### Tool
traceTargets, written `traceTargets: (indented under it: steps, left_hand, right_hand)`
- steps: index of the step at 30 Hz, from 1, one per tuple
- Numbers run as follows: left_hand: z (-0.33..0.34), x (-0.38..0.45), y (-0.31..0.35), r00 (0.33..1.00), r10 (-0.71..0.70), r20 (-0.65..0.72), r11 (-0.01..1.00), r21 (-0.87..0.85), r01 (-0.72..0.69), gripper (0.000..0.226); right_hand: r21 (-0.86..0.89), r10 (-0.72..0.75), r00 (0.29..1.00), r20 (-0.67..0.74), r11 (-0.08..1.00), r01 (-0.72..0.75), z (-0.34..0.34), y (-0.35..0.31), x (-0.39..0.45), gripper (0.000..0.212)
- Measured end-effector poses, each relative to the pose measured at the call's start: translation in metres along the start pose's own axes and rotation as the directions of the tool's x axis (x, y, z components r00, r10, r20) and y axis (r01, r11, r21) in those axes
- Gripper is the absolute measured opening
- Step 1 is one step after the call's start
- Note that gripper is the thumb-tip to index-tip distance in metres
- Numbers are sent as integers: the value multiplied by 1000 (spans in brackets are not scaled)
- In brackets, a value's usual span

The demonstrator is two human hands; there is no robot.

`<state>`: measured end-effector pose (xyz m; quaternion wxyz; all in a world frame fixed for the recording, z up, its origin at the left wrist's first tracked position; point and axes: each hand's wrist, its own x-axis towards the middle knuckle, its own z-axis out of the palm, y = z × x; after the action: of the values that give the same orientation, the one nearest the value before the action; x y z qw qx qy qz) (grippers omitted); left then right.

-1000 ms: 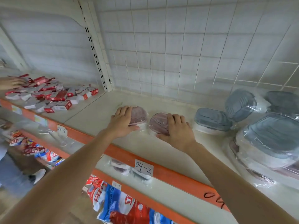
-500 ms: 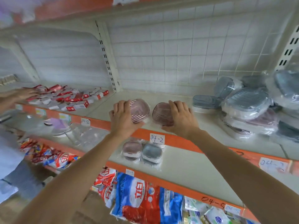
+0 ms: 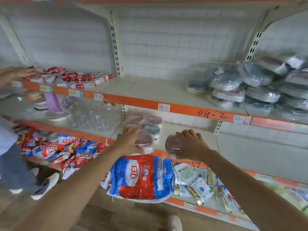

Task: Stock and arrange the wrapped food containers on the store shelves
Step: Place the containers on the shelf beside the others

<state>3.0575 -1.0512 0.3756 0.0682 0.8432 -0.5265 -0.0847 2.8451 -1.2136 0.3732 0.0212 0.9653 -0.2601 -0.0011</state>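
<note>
The left hand (image 3: 128, 140) grips a pink-lidded wrapped container (image 3: 144, 142) at the near edge of the middle shelf (image 3: 241, 147), its fingers curled over the top of the lid and the thumb under the near side. The right hand (image 3: 191, 144) holds a second pink wrapped container (image 3: 174, 144) just right of the first, tilted so that its lid faces left, with the fingers bent over its far rim; the two containers sit near each other but apart. Just beyond the left hand, further back on the same shelf, lies a small cluster of wrapped containers (image 3: 145, 121), pink ones and a grey-blue one, close together.

On the upper shelf (image 3: 150, 90), at the far right, a heap of larger wrapped containers (image 3: 253, 85) with grey-blue and pink lids is piled loosely. The orange front strip of that shelf carries handwritten labels (image 3: 163, 107) reading 04-2. To the far left on the upper shelf lie small red-and-white boxes (image 3: 75, 78), and another person's hand (image 3: 11, 75) rests at their left end. Below them stand clear glass items (image 3: 95, 115), blurred. On the lowest shelf a red-and-blue bag (image 3: 141, 177) hangs over the near edge, with smaller packets (image 3: 196, 184) to its right and red-and-blue packs (image 3: 55, 149) to its left.
</note>
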Motion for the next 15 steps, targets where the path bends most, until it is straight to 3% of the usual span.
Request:
traceTargets:
  steps: [7, 15]
  left_hand:
    - [61, 38, 21, 993, 25, 116, 999, 27, -28, 87]
    - [179, 170, 48, 989, 102, 112, 993, 42, -107, 79]
  right_hand:
    - [35, 147, 987, 70, 988, -150, 64, 33, 2, 84]
    - [103, 304, 944, 128, 943, -317, 182, 112, 64, 77]
